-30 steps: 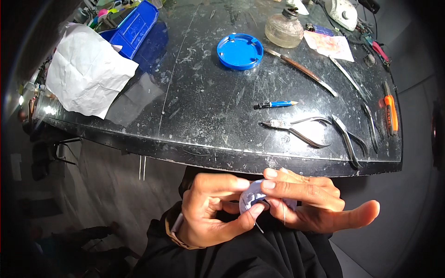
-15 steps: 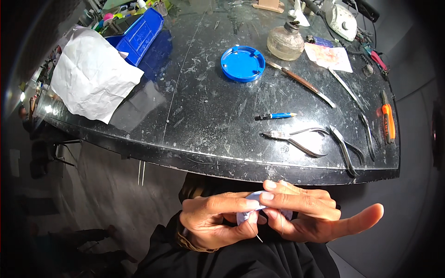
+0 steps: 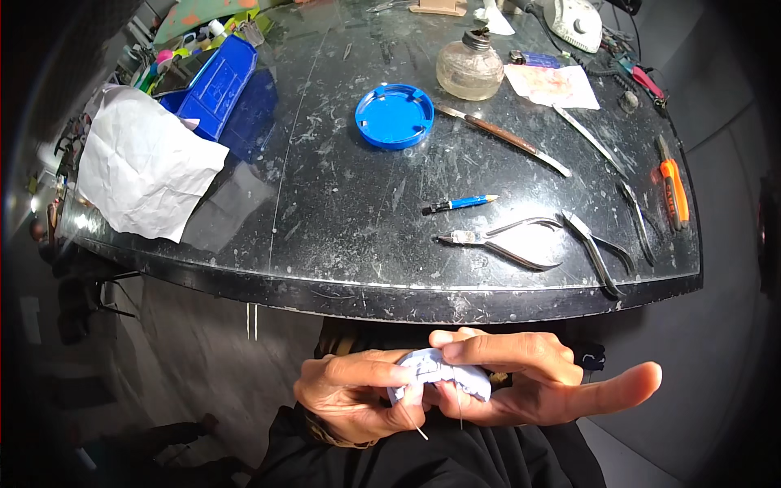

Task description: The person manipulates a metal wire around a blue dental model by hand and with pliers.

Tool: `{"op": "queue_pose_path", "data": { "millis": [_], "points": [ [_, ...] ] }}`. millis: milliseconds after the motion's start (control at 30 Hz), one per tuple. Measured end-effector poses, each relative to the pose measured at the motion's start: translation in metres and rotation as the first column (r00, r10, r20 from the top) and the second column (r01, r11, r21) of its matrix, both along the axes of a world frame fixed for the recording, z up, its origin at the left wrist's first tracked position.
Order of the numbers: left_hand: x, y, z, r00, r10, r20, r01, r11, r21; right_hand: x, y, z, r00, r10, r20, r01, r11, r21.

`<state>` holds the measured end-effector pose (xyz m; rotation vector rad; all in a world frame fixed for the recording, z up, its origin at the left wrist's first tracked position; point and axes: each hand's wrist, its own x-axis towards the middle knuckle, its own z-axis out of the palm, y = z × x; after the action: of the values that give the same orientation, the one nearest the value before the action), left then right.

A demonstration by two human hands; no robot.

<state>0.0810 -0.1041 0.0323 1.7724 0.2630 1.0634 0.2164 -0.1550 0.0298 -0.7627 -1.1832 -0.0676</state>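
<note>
Above my lap, in front of the table edge, both hands hold a pale lavender dental plaster cast (image 3: 426,364) with dark pencil lines on it. My left hand (image 3: 351,397) pinches its left side between thumb and index finger. My right hand (image 3: 529,376) grips the right side, fingers over the top and thumb below, with one finger stretched out to the right. A thin metal wire (image 3: 417,426) shows one end below my left thumb, and another thin length hangs by my right thumb. Whether these are one piece is hidden behind the fingers.
Near the edge lie pliers (image 3: 468,237), a second pair of pliers (image 3: 587,250) and a blue pencil (image 3: 470,202). Farther back are a blue round lid (image 3: 394,118), a wooden-handled spatula (image 3: 512,140), a glass spirit lamp (image 3: 469,71), an orange-handled cutter (image 3: 672,193) and crumpled paper (image 3: 146,167).
The cast has turned in my hands, so more of its pencil-marked surface shows between the fingers. The whole view has shifted slightly. Both hands keep their hold.
</note>
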Motion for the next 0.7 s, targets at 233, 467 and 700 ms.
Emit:
{"op": "queue_pose_path", "data": {
  "millis": [233, 467, 700],
  "points": [
    [-0.011, -0.007, -0.018, 0.998, -0.065, 0.016, 0.066, 0.987, -0.149, 0.004, -0.009, 0.006, 0.995, 0.099, 0.003, -0.096, 0.976, -0.193],
    [0.000, -0.001, -0.008, 0.998, -0.022, 0.059, 0.027, 0.995, -0.092, 0.005, -0.012, 0.011, 0.996, 0.082, -0.024, -0.085, 0.963, -0.256],
    [0.000, -0.001, -0.007, 1.000, -0.009, 0.030, 0.012, 0.996, -0.090, 0.014, -0.008, 0.015, 0.981, 0.186, 0.061, -0.154, 0.927, -0.342]
  ]
}}
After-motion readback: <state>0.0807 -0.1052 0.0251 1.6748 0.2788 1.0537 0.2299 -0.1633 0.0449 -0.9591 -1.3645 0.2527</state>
